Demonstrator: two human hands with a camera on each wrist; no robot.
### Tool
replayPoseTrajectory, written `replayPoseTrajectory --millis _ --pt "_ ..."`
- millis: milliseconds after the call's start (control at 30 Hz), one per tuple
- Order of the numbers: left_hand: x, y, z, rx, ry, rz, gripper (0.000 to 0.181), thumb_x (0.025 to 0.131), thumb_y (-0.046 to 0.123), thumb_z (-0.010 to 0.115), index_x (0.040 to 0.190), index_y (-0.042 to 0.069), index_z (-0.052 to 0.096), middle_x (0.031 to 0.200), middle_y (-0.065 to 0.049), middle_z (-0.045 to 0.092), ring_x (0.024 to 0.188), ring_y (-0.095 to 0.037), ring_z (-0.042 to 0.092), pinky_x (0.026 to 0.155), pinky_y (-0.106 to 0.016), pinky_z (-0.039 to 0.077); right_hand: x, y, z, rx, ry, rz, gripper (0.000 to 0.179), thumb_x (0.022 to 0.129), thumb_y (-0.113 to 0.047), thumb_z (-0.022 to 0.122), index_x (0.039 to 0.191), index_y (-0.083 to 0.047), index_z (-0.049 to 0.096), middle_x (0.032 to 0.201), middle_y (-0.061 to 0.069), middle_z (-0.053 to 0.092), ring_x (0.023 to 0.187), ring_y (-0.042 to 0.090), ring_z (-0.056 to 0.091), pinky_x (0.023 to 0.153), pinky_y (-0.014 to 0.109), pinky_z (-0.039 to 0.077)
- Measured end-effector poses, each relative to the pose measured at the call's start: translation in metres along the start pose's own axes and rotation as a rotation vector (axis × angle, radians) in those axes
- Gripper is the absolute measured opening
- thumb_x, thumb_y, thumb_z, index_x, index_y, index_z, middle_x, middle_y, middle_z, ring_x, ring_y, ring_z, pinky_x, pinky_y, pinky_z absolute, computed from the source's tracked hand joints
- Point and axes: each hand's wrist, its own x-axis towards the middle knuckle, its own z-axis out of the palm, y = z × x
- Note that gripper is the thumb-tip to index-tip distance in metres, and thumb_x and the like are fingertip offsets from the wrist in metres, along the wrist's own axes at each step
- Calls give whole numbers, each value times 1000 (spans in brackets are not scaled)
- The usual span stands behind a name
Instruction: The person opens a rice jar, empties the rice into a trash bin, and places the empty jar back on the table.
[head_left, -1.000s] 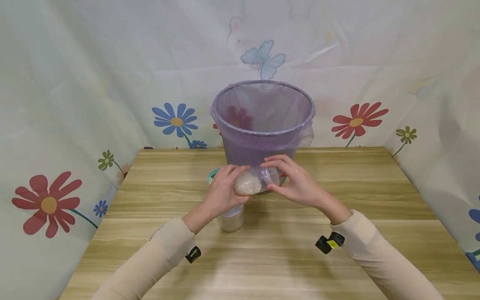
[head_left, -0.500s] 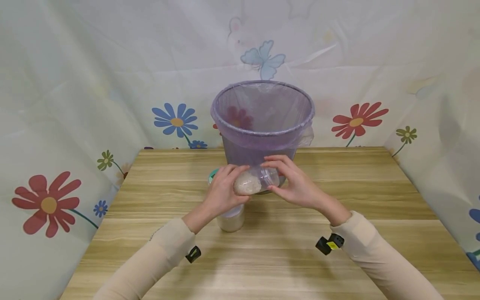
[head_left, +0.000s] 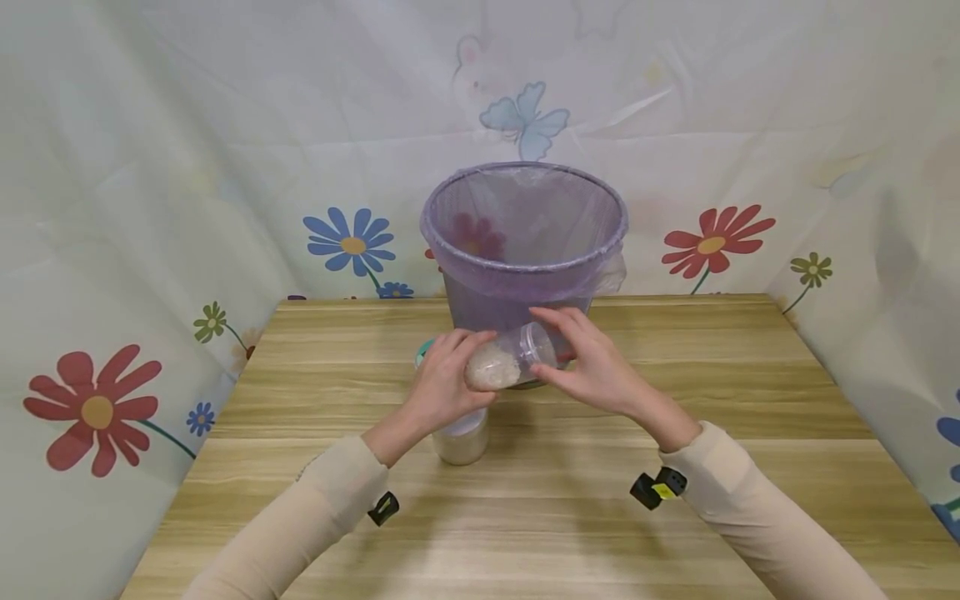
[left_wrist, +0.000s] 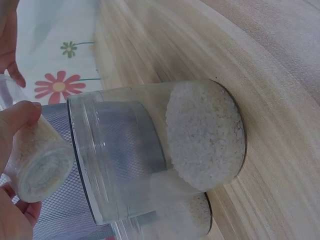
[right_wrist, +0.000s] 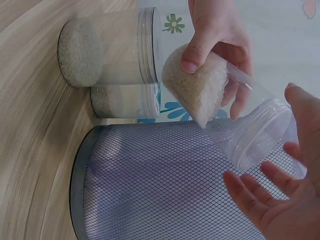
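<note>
The fingers of my right hand [head_left: 592,367] have spread wider since half a second ago, fanned around the ridged end of a clear cylindrical plastic jar [head_left: 510,358] part-filled with white rice; whether they touch it I can't tell. My left hand [head_left: 441,379] grips the jar's base, holding it tilted above the wood-grain counter [head_left: 690,375]. Below my left hand stands a similar clear jar of rice [head_left: 461,443]; just beyond both hands, a purple mesh bin [head_left: 510,287].
</note>
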Motion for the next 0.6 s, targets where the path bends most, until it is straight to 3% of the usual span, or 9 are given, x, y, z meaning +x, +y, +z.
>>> replayPoseTrajectory --millis 100,267,600 --pt "0 0 0 -6 -2 3 75 57 28 85 124 16 55 108 -3 57 102 -22 51 88 -38 44 0 -1 -1 -44 -3 45 66 75 -20 76 132 -7 45 113 12 53 89 21 55 62 26 53" --pt "1 2 -2 -16 -8 14 73 58 28 85 124 16 55 108 -3 57 100 -22 51 86 -37 44 0 -2 -1 -84 0 75 62 75 -24 75 129 -6 49 110 13 56 88 22 55 58 24 51" --pt "2 3 -2 -8 -20 22 75 58 29 85 126 16 54 109 -2 57 96 -21 51 83 -35 44 -1 -3 -1 -54 8 53 55 74 -19 76 122 -5 54 104 10 56 86 22 56 57 25 53"
